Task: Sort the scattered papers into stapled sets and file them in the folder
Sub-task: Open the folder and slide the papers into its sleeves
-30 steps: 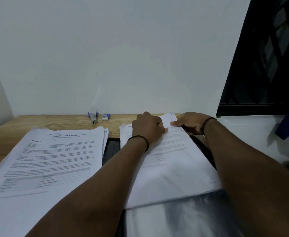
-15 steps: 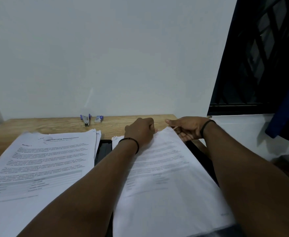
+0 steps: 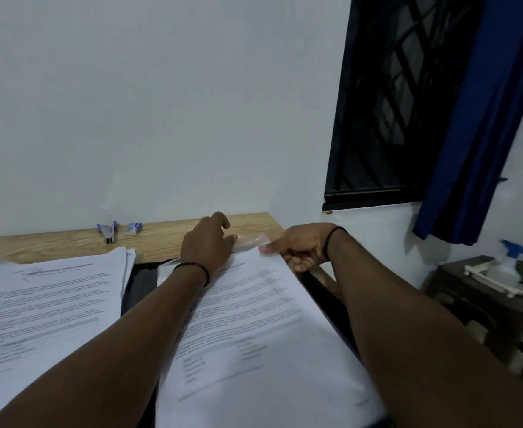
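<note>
The white printed paper set (image 3: 254,329) lies on the dark folder (image 3: 142,282), under both forearms; thin, limp sheets likely to slide and fan, best taken at the far corner; there the right hand (image 3: 297,245) pinches the top edge; just beside it, the left hand (image 3: 207,245) rests loosely curled, its hold unclear.

Print on papers (image 3: 254,319) unreadable.

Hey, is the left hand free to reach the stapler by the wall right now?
Probably yes. The left hand rests at the top of the right paper stack, and only bare desk lies between it and the stapler. Nothing blocks the way.
</note>
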